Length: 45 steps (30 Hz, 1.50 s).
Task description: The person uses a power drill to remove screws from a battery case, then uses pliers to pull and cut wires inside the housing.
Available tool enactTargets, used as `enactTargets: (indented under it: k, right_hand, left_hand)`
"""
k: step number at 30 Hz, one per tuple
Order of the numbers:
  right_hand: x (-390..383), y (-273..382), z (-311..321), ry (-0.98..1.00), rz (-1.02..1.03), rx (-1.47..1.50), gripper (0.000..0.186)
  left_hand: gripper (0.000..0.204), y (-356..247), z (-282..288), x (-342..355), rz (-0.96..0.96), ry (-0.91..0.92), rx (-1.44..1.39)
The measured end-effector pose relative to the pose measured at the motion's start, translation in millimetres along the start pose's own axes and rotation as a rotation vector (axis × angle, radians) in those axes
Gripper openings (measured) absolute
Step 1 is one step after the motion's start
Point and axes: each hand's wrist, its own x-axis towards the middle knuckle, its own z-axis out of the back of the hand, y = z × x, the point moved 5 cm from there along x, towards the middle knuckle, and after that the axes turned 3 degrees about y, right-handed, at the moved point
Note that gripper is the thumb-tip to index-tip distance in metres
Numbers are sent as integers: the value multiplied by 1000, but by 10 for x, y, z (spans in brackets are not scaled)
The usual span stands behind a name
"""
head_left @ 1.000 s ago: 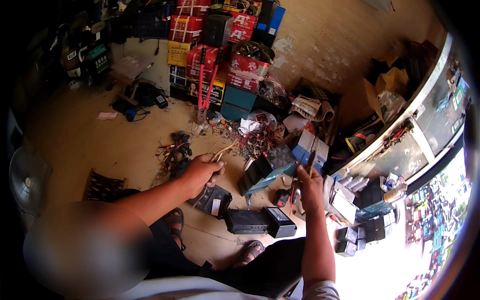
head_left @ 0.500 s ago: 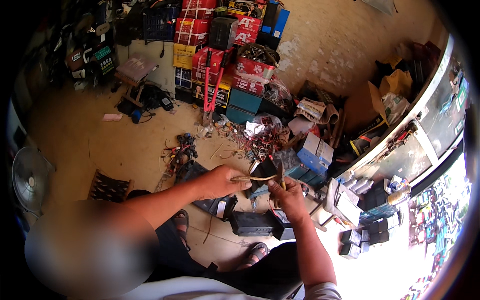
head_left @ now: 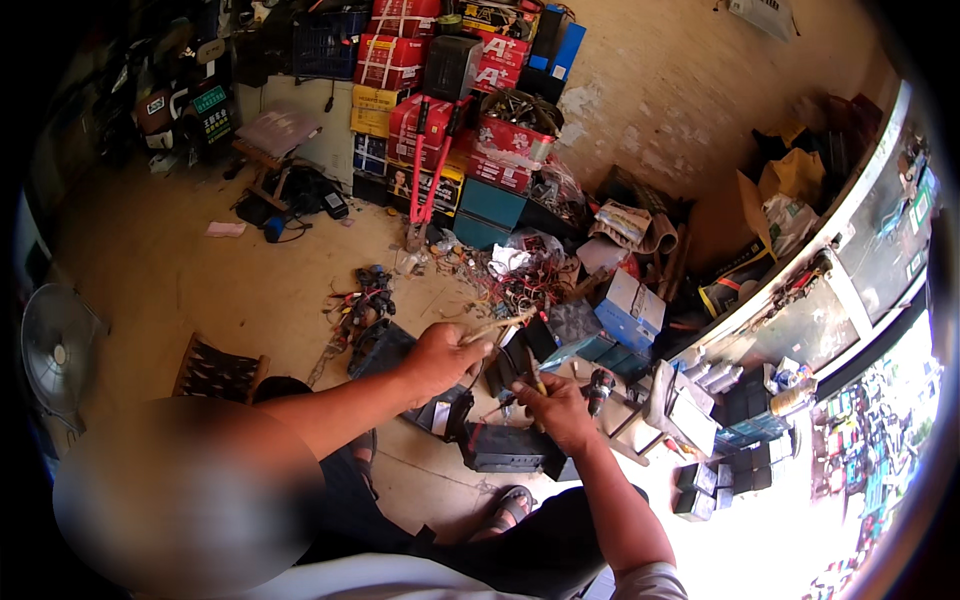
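Observation:
My left hand is closed around a thin tan strip, seemingly a length of cable, whose free end points up and right. A little lower and to the right, my right hand grips a small pliers-like tool with a yellow handle; its dark metal end points up. The fingers hide most of this tool. Cable and tool are apart. Beneath the hands lie a black battery case and a dark open casing.
Tangled wires heap up ahead. Red bolt cutters lean on stacked boxes. A blue-and-white box stands right of the wires, near a drill-like tool. A woven stool and a fan are at left.
My right hand has moved down and left, drawing the tool away from the cable's end. The cable in my left hand now tilts upward, and a drill-like tool has come into sight.

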Motion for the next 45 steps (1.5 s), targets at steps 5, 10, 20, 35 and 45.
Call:
enactTargets:
  k: [5,10,20,35,45]
  right_hand:
    - [55,-104,-454,209,38,306,22]
    - [133,-122,-461,108,28,407,24]
    - [197,-266,-224,-146,232,31,27]
    - [399,18,-106,-93,96,-121,32]
    - [501,-100,457,-315,49,537,23]
  left_hand:
    - [18,12,-126,29,-126,-95,-216]
    - [18,9,-85,51,-81,-147,-216]
    - [16,54,-123,34,-33,-53,-283]
    - [11,-293,674,129,-110,-429,-387]
    - [13,-15,628,165,-39,-199,-660]
